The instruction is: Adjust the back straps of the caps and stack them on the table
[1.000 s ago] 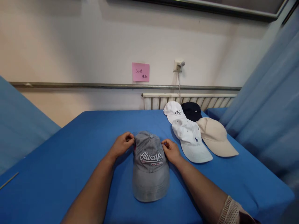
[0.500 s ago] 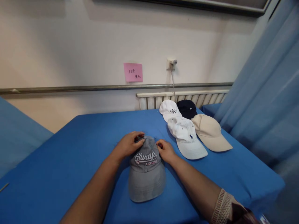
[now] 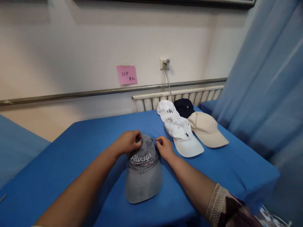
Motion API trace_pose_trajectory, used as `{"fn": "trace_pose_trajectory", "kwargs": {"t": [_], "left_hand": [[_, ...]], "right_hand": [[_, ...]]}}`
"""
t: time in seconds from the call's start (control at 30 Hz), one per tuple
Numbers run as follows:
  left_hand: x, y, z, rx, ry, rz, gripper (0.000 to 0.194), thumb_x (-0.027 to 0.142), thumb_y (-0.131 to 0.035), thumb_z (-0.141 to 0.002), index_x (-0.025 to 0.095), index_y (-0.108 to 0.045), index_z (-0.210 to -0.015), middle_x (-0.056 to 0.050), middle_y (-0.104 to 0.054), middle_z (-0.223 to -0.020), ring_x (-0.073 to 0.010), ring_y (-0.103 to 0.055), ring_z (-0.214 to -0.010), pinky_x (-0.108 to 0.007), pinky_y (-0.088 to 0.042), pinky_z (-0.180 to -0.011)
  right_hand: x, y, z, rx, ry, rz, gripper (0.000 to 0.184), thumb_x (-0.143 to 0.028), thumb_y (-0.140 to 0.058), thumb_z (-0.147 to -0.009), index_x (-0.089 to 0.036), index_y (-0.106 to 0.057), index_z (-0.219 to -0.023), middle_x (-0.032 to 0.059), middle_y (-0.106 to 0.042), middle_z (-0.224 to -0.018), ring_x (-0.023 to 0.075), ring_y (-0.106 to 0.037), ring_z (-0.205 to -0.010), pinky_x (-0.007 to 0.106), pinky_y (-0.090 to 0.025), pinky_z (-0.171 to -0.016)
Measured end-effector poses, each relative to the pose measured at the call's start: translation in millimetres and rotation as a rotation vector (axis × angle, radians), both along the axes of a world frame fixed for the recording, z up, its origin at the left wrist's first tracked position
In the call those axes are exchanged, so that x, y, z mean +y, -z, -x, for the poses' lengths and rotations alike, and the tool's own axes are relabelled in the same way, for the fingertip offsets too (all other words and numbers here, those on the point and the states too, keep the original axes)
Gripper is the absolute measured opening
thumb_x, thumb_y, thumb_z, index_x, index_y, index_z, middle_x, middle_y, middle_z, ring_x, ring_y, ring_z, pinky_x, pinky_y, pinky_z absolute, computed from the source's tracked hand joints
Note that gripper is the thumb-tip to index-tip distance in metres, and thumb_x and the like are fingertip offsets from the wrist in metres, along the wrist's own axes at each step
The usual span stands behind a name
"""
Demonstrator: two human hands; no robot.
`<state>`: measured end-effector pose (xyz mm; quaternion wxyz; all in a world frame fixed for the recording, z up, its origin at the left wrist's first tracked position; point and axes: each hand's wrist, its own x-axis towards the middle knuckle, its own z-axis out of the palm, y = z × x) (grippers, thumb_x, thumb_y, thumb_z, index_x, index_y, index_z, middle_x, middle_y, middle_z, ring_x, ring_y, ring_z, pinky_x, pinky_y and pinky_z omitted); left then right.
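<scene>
Left hand [image 3: 129, 141] pinches the grey cap [image 3: 144, 183] by its crown; it points bill-first at the near edge of the counter [image 3: 78, 138]; right hand [image 3: 165, 148] half-open just beside it, can't tell if touching.

- flat blue cloth-covered surface [image 3: 78, 142];
- on it, grey curved-brim fabric cap [image 3: 144, 179] lettered "Always";
- white black-lettered fabric cap [image 3: 166, 108];
- white blue-emblemed fabric cap [image 3: 184, 138];
- beige fabric cap [image 3: 208, 130];
- dark fabric cap [image 3: 184, 107];
- thin stick-like object [image 3: 3, 198]

Soft, uneven light, faintly shadowed wall [image 3: 78, 47]
</scene>
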<state>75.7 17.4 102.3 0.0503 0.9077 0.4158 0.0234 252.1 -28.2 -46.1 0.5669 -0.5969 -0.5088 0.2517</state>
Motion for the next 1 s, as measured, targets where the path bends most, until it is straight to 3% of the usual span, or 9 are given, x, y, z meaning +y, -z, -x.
{"fn": "trace_pose_trajectory", "kwargs": {"t": [0.23, 0.43, 0.63, 1.0], "left_hand": [[40.2, -14.4, -26.6, 0.098, 0.07, -0.028, 0.02, 0.03, -0.056, -0.072, 0.02, -0.066, -0.086, -0.003, -0.072, -0.082, -0.0191, -0.062, -0.072, -0.027, -0.04, -0.063], [95.0, -29.2, -54.8, 0.072, 0.041, -0.116, 0.022, 0.029, -0.056, -0.072, 0.019, -0.066, -0.089, -0.004, -0.072, -0.085, -0.0184, -0.064, -0.075, -0.026, -0.041, -0.065], [141.7, -33.0, -85.6, 0.045, 0.023, -0.177, 0.024, 0.03, -0.057, -0.07, 0.019, -0.066, -0.089, -0.004, -0.072, -0.083, -0.0202, -0.064, -0.077, -0.026, -0.042, -0.065], [185.4, -17.3, -117.8, 0.121, -0.015, -0.19, 0.025, 0.031, -0.059, -0.066, 0.019, -0.067, -0.086, -0.008, -0.073, -0.083, -0.0254, -0.066, -0.081, -0.029, -0.042, -0.067]], "right_hand": [[7.8, -4.0, -15.0, 0.276, 0.22, -0.198, 0.021, -0.024, -0.047, -0.078, -0.019, -0.064, -0.091, 0.001, -0.064, -0.075, 0.0165, -0.059, -0.067, 0.029, -0.048, -0.067], [2.0, -12.7, -11.1, 0.087, 0.157, -0.298, 0.019, -0.014, -0.046, -0.079, -0.02, -0.063, -0.086, 0.0043, -0.066, -0.088, 0.0181, -0.062, -0.087, 0.031, -0.049, -0.082], [-3.9, -17.9, 0.3, -0.269, -0.045, -0.057, 0.022, -0.009, -0.049, -0.082, -0.021, -0.065, -0.093, 0.0062, -0.068, -0.099, 0.0197, -0.062, -0.097, 0.032, -0.047, -0.088], [-9.2, -28.3, 3.2, -0.54, -0.083, 0.157, 0.024, -0.018, -0.058, -0.083, -0.02, -0.064, -0.106, 0.0097, -0.064, -0.115, 0.0272, -0.054, -0.111, 0.041, -0.041, -0.093]]}}
